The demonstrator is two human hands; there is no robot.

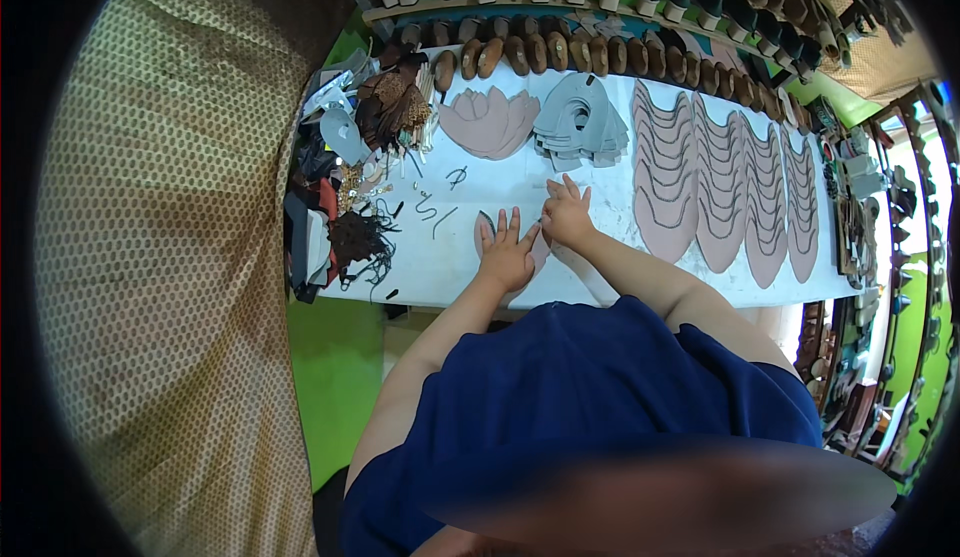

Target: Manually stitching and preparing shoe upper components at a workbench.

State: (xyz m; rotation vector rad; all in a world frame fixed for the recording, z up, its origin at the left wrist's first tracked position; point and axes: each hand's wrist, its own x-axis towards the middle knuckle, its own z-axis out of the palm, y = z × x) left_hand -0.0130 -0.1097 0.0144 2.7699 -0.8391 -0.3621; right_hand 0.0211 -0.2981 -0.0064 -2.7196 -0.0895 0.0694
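Note:
A pinkish, sole-shaped piece [542,250] lies at the near edge of the white table, mostly covered by my hands. My left hand [508,257] rests flat on it with the fingers spread. Just right of its upper part is my right hand [568,215], fingers stretched out and apart, the thumb side close to the left fingertips. A dark edge shows on the piece beside the left fingers. Whether a thin strip lies under the right fingertips I cannot make out. Left of my hands lie several short dark strips [425,207].
Overlapping pink soles with dark rims [665,222] stand in rows at right. Fanned pink pieces [490,127] and a stack of grey cut-outs [580,122] lie farther back. Wooden shoe lasts [515,55] line the back edge. Scraps and dark cords [360,242] clutter the left end.

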